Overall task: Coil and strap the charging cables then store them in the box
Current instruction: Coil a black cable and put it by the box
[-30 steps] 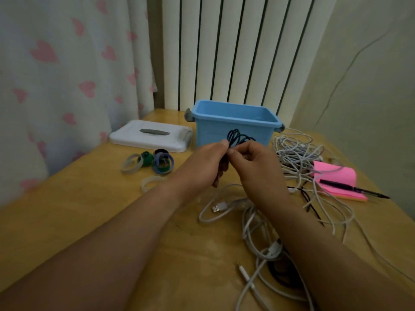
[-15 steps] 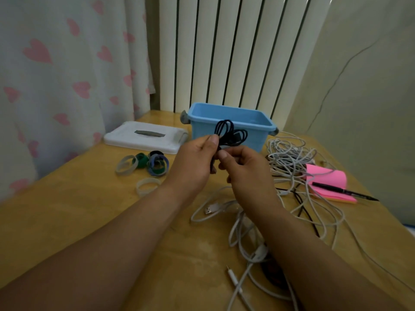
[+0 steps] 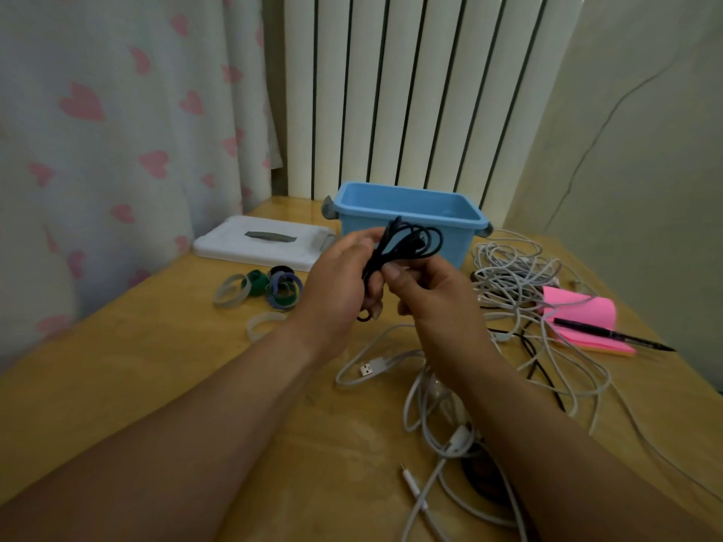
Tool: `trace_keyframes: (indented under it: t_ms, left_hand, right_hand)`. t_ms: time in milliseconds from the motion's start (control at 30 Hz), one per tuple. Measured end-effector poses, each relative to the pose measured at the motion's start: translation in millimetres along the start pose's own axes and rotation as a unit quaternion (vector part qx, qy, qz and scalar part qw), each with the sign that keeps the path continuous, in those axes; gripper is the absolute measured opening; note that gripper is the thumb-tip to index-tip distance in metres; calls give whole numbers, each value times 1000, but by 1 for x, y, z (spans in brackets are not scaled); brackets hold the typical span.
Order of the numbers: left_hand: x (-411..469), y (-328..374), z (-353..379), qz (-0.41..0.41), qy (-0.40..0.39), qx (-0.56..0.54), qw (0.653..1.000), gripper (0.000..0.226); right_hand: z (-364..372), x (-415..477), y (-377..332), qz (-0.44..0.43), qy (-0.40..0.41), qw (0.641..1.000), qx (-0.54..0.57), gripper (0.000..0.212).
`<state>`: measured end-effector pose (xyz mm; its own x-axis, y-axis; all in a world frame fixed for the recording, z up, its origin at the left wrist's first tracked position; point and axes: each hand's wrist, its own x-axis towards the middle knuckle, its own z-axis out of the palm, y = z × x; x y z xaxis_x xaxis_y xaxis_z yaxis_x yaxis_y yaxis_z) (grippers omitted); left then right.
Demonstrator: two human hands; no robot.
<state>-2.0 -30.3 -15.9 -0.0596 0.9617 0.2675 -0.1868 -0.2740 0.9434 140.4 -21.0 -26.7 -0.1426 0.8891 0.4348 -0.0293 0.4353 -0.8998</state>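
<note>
- Left hand (image 3: pixel 336 283) and right hand (image 3: pixel 426 303) both pinching the small black cable (image 3: pixel 407 244) coil, just in front of the blue box (image 3: pixel 407 217).
- No strap on yet; loosened pinch could let loops spring apart.
- Straps (image 3: pixel 274 287) left of box, white cables (image 3: pixel 508 275) right.
- Coil raised higher against box than a second ago.

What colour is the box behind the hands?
Light blue, with grey handles at its ends. The box shows clearly in the head view.
</note>
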Motion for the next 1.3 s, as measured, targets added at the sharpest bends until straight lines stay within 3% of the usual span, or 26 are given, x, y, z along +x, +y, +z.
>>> trace_keyframes:
  t_ms: [200, 533, 800, 900, 1033, 1167, 1300]
  left_hand:
    - [-2, 3, -5, 4, -34, 16, 999, 37]
    - [-8, 8, -1, -65, -59, -38, 995, 48]
    - [-15, 6, -1, 72, 37, 145, 986, 34]
    - [-16, 1, 5, 76, 4, 164, 983, 20]
    - [-10, -4, 3, 64, 19, 175, 982, 24]
    - [-6, -3, 0, -8, 17, 76, 997, 28]
    - [-6, 3, 0, -82, -48, -37, 995, 28]
  right_hand:
    - [-4, 1, 0, 41, -96, 993, 46, 20]
    - [-6, 2, -2, 21, -73, 996, 51, 9]
    - [-5, 4, 3, -9, 20, 1000, 21, 14]
    - [-8, 6, 5, 3, 51, 999, 4, 13]
    - [-9, 4, 4, 10, 34, 999, -31, 11]
    - [-8, 5, 4, 1, 21, 997, -80, 8]
    - [-7, 2, 5, 4, 42, 996, -77, 10]
